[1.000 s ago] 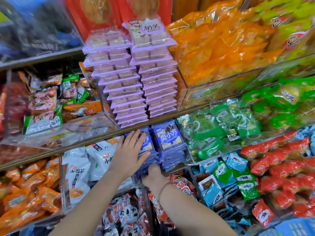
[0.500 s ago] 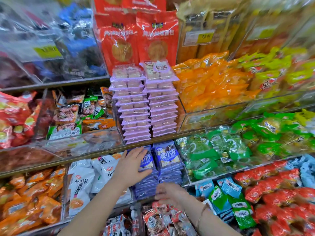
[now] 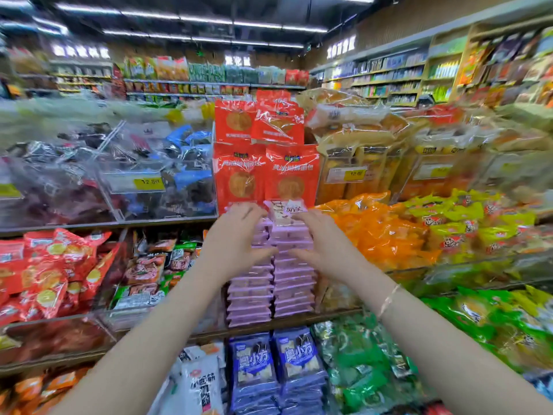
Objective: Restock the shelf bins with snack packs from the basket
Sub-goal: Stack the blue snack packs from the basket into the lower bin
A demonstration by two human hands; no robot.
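Two tall stacks of pale purple snack packs (image 3: 291,283) stand side by side in a clear bin on the middle shelf. My left hand (image 3: 236,244) lies with spread fingers over the upper part of the left stack. Across from it, my right hand (image 3: 321,245) reaches with straight fingers against the right stack, just under its top pack (image 3: 285,209). Neither hand grips a pack. Below them sit two stacks of blue packs (image 3: 275,363). The basket is out of sight.
Red bags (image 3: 266,172) stand upright behind the purple stacks. Orange packs (image 3: 386,232) fill the bin to the right, green ones (image 3: 368,363) lie lower right. Red and mixed packs (image 3: 59,271) crowd the left bins. More shelving (image 3: 209,82) runs along the back.
Both hands have left the blue stacks on the lower shelf and risen to the purple stacks above. The view has tilted upward, showing the store beyond.
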